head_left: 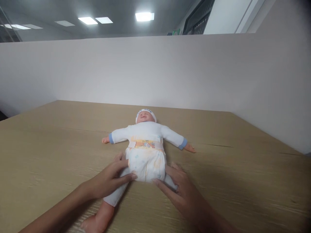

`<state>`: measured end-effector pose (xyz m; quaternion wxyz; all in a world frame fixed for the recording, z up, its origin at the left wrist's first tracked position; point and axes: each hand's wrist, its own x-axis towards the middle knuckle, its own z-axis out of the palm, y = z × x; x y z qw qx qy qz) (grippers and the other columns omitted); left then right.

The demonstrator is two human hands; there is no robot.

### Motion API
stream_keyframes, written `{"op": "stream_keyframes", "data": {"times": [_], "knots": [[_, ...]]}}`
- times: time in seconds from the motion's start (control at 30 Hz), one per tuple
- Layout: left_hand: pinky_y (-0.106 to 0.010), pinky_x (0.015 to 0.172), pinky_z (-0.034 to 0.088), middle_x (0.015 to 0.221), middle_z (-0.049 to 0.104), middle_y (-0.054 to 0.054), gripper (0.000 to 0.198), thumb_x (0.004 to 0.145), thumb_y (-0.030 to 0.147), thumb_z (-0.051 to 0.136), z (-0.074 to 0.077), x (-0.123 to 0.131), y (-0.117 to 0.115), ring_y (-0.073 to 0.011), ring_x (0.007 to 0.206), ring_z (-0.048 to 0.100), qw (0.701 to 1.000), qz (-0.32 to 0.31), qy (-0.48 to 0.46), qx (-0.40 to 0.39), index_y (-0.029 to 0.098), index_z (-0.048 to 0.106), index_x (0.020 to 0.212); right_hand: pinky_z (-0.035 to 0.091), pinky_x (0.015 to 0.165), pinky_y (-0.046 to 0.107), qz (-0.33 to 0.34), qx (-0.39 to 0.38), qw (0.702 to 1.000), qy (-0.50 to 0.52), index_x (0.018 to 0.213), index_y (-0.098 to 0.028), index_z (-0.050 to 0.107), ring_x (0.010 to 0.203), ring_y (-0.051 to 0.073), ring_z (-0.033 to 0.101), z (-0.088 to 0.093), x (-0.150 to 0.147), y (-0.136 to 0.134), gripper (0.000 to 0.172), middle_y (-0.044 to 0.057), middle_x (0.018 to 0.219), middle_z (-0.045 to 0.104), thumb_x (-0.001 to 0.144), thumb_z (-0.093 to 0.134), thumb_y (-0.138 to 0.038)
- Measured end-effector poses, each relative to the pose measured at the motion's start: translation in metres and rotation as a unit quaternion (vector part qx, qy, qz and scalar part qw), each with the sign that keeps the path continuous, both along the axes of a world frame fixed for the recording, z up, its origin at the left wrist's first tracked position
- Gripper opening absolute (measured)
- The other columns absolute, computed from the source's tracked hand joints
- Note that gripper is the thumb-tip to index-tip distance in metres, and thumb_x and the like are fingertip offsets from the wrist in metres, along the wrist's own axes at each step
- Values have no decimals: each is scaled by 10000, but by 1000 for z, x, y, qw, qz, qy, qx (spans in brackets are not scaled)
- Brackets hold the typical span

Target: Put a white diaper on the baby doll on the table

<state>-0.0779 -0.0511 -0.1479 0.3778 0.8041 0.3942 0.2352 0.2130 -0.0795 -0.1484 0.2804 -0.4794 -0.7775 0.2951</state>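
A baby doll (145, 131) in a white top with blue cuffs and a white headband lies on its back, arms spread. Round its hips is a patterned diaper (147, 163) with an orange printed waistband. My left hand (110, 177) is at the diaper's left leg edge, its thumb on the lower edge and its fingers partly behind the doll's thigh. On the other side, my right hand (178, 186) touches the lower right edge with thumb and fingers apart. It covers much of the doll's leg on that side. Neither hand's grip on the diaper edge shows clearly.
The doll rests on a wide wooden table (60, 142). Behind the table stands a pale partition (145, 71), which continues along the right side. Ceiling lights show above it.
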Motion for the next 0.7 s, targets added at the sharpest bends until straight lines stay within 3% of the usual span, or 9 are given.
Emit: {"op": "stream_keyframes", "data": {"times": [0.2,0.37,0.53,0.7], "knots": [[-506,1214,438,1284,670,-68,344,1079,534,628,1,2,-1,-308,1279,541,1000,8,-7,-4,292,769,1280,448,1017,476,-6,1,1000,8,962,-253,710,1003,297,636,0,0,0,287,32,1006,775,1085,566,-469],[-520,1230,424,1355,652,-73,372,1071,528,644,-2,1,-2,-318,1331,526,1000,9,-10,-7,307,737,1355,467,1063,499,-13,-18,999,26,937,-256,730,966,292,664,2,-2,-2,292,28,968,771,1068,585,-473],[-545,1284,379,1527,606,-66,431,1022,526,728,-6,-2,2,-337,1424,503,1000,-5,-23,-9,339,718,1411,541,1020,477,-40,-70,994,80,1102,-299,806,1149,336,694,2,-4,-5,247,50,1184,800,1016,656,-476],[-576,1301,381,1533,603,-69,511,959,458,811,-6,-7,6,-352,1453,503,1000,-12,-8,-19,343,703,1444,589,985,483,-55,-82,991,91,1179,-305,817,1173,353,717,-2,-7,-10,299,61,1216,811,1011,660,-496]]}}
